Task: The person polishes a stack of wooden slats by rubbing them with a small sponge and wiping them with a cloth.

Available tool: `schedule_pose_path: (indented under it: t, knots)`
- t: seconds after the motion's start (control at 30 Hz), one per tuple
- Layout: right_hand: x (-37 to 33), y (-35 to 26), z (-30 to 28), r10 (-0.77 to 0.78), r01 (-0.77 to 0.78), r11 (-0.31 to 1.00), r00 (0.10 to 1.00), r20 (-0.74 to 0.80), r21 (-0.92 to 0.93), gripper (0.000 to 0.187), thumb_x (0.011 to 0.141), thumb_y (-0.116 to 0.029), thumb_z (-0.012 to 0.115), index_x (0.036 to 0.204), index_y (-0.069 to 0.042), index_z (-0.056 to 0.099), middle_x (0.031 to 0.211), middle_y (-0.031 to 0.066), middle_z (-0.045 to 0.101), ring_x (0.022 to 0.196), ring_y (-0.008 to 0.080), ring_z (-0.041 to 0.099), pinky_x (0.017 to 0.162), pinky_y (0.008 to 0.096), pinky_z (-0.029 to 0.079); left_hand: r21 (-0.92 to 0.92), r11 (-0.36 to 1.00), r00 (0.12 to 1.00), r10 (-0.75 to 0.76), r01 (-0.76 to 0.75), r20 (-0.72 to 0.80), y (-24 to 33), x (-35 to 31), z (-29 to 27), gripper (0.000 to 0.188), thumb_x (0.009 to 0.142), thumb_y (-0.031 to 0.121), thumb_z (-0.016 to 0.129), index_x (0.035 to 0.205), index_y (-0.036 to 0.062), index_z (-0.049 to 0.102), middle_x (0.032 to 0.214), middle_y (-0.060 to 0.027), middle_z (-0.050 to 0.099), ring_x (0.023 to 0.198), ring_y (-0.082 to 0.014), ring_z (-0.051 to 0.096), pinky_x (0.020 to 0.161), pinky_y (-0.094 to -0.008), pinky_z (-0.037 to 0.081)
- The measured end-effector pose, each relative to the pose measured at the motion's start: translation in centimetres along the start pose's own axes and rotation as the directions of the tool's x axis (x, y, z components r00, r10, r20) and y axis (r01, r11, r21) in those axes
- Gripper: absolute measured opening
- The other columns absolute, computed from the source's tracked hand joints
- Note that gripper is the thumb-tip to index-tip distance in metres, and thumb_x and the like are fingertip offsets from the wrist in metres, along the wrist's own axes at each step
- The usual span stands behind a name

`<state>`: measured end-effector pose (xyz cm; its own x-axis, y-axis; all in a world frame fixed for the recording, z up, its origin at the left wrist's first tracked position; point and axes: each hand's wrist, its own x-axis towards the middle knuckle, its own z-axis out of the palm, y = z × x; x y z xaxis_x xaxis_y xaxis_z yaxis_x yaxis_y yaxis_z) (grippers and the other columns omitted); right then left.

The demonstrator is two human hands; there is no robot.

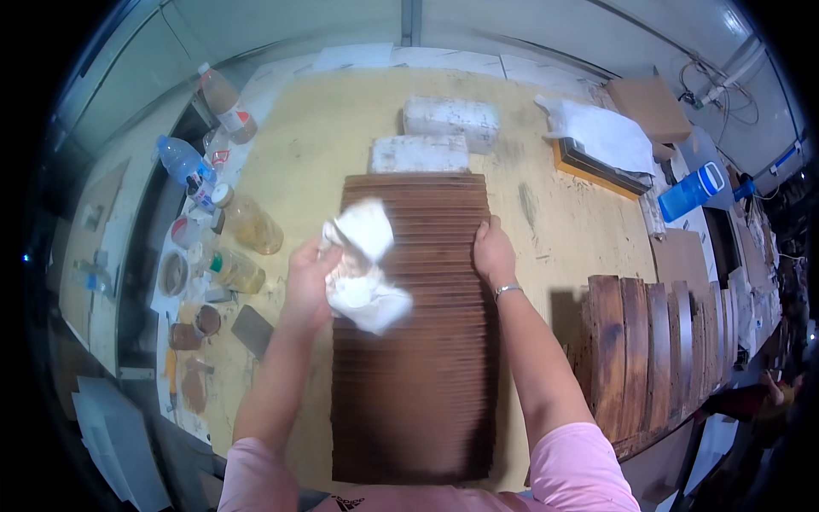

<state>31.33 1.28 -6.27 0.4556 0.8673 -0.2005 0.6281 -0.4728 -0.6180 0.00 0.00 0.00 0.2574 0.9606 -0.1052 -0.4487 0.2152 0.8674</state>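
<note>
White cloth in my left hand, right hand at the panel's edge

My left hand (309, 282), left of the frame's centre, is closed on a crumpled white cloth (368, 300), pinching its middle so that 2 loose lobes stick out to the right. The cloth is blurred and overlaps the panel's left side in the picture; I cannot tell whether it touches the surface. The dark brown ribbed wooden panel (414, 350) lies from the centre down to the lower edge, its ribs running crosswise. My right hand (495, 250), right of centre, rests against the panel's right edge. Its underside is hidden, so I cannot tell whether my fingers close around that edge. A bracelet (509, 290) circles my right wrist.

Just beyond the panel's far end, at upper centre, sit 2 scuffed white blocks (420, 154). On the left of the frame, a jar of amber liquid (253, 229) leans near a green-capped bottle (232, 270); a dark grey rectangular block (252, 331) lies just below them. At lower right stands a row of brown wooden slats (627, 354). At upper right are a blue drinking bottle (685, 196) and a cardboard box (648, 113).
</note>
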Motion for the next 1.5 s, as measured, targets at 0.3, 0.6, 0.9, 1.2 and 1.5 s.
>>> schedule_pose_path:
  t: [0.3,0.6,0.9,1.2,1.5]
  knots:
    - [-4.8,3.6,0.5,-0.143,0.18,0.975,0.957,-0.254,0.13,0.041,0.106,-0.03,0.047,0.127,0.004,0.054,0.127,0.0318,0.062,0.12,0.0475,0.058,0.1,0.0516,0.047,0.802,-0.035,0.802,0.035,-0.596,0.597,-7.3,-0.8,7.1,0.056,0.088,0.023,0.072,0.142,0.0132,0.059,0.152,-0.0088,0.052,0.136,-0.0368,0.048,0.116,-0.0504,0.034]
    - [-9.8,6.3,0.6,-0.15,0.167,0.963,0.984,-0.098,0.213,0.042,0.106,-0.022,0.043,0.136,0.006,0.051,0.127,0.033,0.061,0.12,0.0479,0.058,0.102,0.0498,0.046,0.925,-0.019,0.907,0.187,-0.38,0.377,-4.3,-2.0,-3.1,0.062,0.074,-0.011,0.057,0.132,0.0102,0.068,0.145,-0.0102,0.06,0.133,-0.035,0.054,0.122,-0.0542,0.029]
    - [-9.9,7.3,0.7,-0.282,0.284,0.958,0.958,-0.051,0.046,0.034,0.099,-0.018,0.048,0.124,0.004,0.057,0.117,0.0317,0.065,0.11,0.0476,0.062,0.093,0.0555,0.049,0.749,0.206,0.775,0.107,-0.63,0.623,-13.8,3.1,13.5,0.06,0.077,-0.012,0.056,0.132,0.0079,0.067,0.144,-0.0143,0.06,0.133,-0.0336,0.054,0.123,-0.0529,0.027]
    - [-9.8,5.1,-0.4,-0.106,0.112,0.984,0.993,-0.051,0.137,0.044,0.107,-0.028,0.04,0.139,0.0,0.054,0.131,0.0255,0.064,0.12,0.0434,0.06,0.102,0.0494,0.048,0.915,0.154,0.894,0.321,-0.374,0.311,-4.8,-1.2,-6.6,0.056,0.079,-0.012,0.052,0.129,0.0076,0.07,0.135,-0.0154,0.066,0.127,-0.0343,0.06,0.113,-0.0424,0.043]
    - [-10.2,7.7,0.2,-0.183,0.176,0.86,0.983,-0.033,0.479,0.049,0.107,-0.026,0.042,0.15,-0.001,0.042,0.135,0.0284,0.061,0.128,0.0436,0.057,0.107,0.0457,0.045,0.786,0.616,0.896,0.379,-0.058,-0.231,0.2,-5.6,-8.1,0.052,0.082,-0.013,0.05,0.131,-0.0035,0.064,0.125,-0.0179,0.07,0.118,-0.0208,0.065,0.104,-0.0281,0.045]
